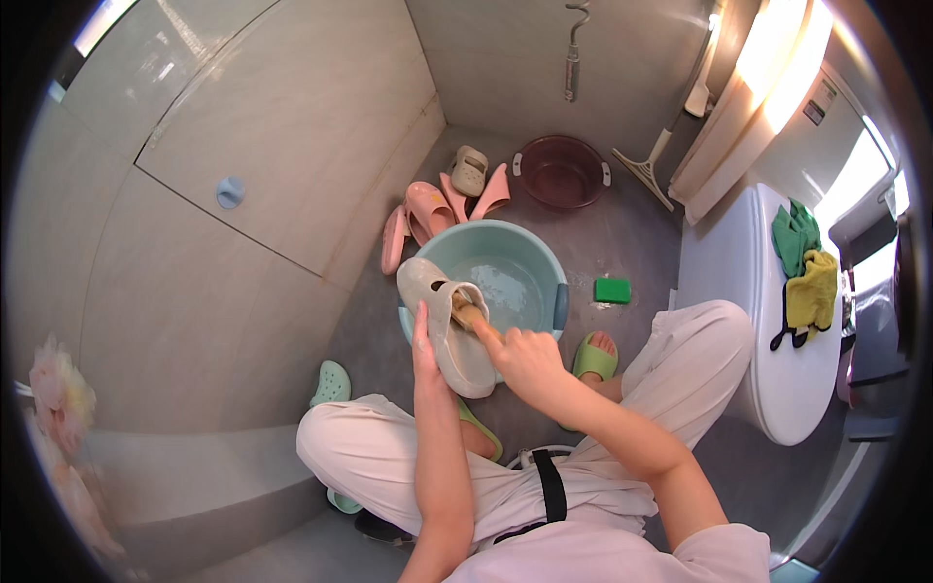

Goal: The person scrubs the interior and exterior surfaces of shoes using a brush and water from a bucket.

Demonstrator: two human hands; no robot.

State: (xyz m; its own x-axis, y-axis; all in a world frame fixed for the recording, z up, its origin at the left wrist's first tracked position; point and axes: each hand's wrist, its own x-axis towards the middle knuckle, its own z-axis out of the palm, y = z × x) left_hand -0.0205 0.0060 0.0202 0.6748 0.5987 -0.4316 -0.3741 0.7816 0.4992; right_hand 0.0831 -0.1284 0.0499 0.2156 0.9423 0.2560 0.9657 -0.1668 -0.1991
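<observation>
A beige clog [466, 357] is tilted over the near left rim of a light blue plastic basin [521, 232], which has water in its bottom. My left hand [425, 342] grips the clog along its left side, though most of the fingers are hidden beneath it. In my right hand [526, 361] is the handle of a wooden brush [464, 310]. The brush's head reaches into the clog's foot opening, so its bristles are hidden. On the wet floor right of the basin lies a green sponge block [612, 290].
Pink slippers [428, 210] and another beige clog [469, 171] lie behind the basin, beside a dark red tub [561, 173]. A squeegee [649, 171] leans at the back right. Green [796, 237] and yellow [811, 291] cloths rest on the toilet lid [791, 393]. A mint clog [332, 382] sits left.
</observation>
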